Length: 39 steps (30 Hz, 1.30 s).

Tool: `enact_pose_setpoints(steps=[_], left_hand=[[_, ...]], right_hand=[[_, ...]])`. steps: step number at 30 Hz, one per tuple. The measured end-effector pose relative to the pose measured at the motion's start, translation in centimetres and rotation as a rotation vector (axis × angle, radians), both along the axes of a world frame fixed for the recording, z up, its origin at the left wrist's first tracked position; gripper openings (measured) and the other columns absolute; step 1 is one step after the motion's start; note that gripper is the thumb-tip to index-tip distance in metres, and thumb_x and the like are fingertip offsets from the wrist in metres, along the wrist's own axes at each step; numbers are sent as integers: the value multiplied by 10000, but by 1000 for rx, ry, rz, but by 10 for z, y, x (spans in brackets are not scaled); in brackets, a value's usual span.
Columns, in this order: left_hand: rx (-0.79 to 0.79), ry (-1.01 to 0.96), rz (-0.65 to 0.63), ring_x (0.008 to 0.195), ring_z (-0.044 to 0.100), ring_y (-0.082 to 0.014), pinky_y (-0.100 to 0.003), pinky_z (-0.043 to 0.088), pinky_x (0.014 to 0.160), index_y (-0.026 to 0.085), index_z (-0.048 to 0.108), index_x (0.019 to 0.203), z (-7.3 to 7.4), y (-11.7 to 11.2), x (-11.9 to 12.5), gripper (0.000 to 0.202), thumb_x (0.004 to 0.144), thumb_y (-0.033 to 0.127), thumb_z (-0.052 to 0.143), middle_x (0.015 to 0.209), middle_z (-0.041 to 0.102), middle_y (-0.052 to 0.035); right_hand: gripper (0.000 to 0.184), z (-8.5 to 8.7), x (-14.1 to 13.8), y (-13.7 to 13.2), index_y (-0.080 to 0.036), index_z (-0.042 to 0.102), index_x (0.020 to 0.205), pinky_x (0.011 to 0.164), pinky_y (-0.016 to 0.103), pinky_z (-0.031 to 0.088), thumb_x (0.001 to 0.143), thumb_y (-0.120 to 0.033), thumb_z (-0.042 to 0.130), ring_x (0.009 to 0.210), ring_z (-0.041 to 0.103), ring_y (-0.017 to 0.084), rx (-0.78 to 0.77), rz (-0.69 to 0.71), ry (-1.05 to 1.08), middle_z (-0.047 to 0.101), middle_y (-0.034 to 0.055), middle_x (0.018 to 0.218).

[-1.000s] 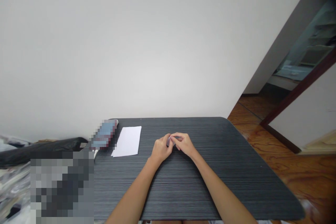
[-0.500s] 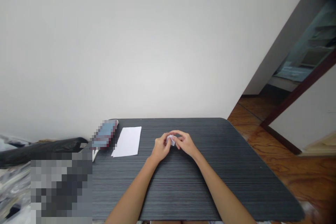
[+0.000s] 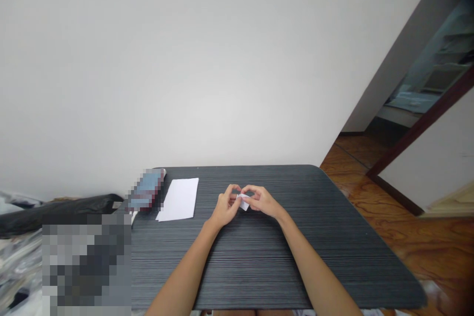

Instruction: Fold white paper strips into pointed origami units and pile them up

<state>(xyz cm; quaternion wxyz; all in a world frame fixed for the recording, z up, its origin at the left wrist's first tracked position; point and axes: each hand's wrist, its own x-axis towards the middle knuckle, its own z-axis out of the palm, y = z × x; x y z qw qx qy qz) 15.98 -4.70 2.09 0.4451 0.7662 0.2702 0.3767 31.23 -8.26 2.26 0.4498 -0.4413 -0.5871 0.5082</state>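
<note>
A small folded piece of white paper (image 3: 244,205) is held between both hands, above the middle of the dark table. My left hand (image 3: 226,207) pinches its left side, with the thumb in front and the fingers curled behind. On the other side, my right hand (image 3: 261,201) has thumb and forefinger closed on the paper near its top. The fingertips of the two hands nearly meet and cover part of the folds. The paper's exact shape is too small to make out.
A short stack of white paper sheets (image 3: 179,199) lies to the left on the dark table (image 3: 252,266). Beside it is a blurred-out blue and red item (image 3: 146,190). A white wall (image 3: 229,69) rises behind the table; a black rolled bundle (image 3: 59,212) lies at far left.
The folded paper has turned a little and more of it shows below the fingers. My left fingers have lifted and my right thumb and forefinger have shifted along the paper.
</note>
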Motion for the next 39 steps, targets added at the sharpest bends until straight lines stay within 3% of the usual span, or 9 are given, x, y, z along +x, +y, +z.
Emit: enact_pose_setpoints(steps=[8, 15, 20, 23, 30, 39], left_hand=[[137, 78, 56, 393, 321, -57, -170, 251, 421, 159, 515, 827, -1, 5, -4, 166, 783, 248, 383, 475, 447, 52], [156, 62, 31, 440, 415, -55, -151, 325, 434, 148, 486, 874, -2, 6, -4, 160, 790, 245, 392, 566, 526, 30], [117, 25, -11, 564, 535, -84, -171, 432, 527, 150, 472, 868, -1, 3, -2, 155, 787, 272, 425, 694, 583, -17], [126, 21, 1, 566, 542, -85, -176, 451, 533, 149, 476, 842, -3, 4, -2, 148, 785, 278, 430, 693, 579, -16], [202, 31, 14, 559, 536, -76, -172, 462, 539, 144, 485, 828, -6, 5, -3, 123, 785, 243, 424, 683, 564, -12], [369, 108, 66, 575, 525, -75, -186, 472, 577, 149, 491, 866, -9, 7, -4, 134, 791, 218, 404, 683, 548, -11]], right_hand=[[255, 2, 5, -1, -186, 452, 882, 392, 163, 271, 719, -365, 534, 403, 387, 29, 41, 80, 41, 482, -48, 629], [259, 1, 2, 0, -185, 450, 880, 408, 171, 326, 707, -347, 554, 433, 451, 30, 99, 12, -9, 507, -4, 803], [217, -1, 1, 0, -180, 440, 864, 458, 189, 354, 735, -332, 527, 445, 462, 67, 109, -22, -29, 467, -61, 533], [216, -1, 1, 0, -182, 426, 856, 464, 191, 351, 737, -332, 525, 443, 454, 67, 102, -1, -22, 463, -65, 515], [217, 3, 3, -1, -193, 419, 843, 452, 175, 344, 720, -309, 554, 461, 444, 37, 94, 41, 15, 471, -36, 705], [139, 4, 4, -2, -182, 507, 870, 533, 212, 426, 765, -273, 493, 563, 506, 56, 242, -1, -120, 461, 19, 908]])
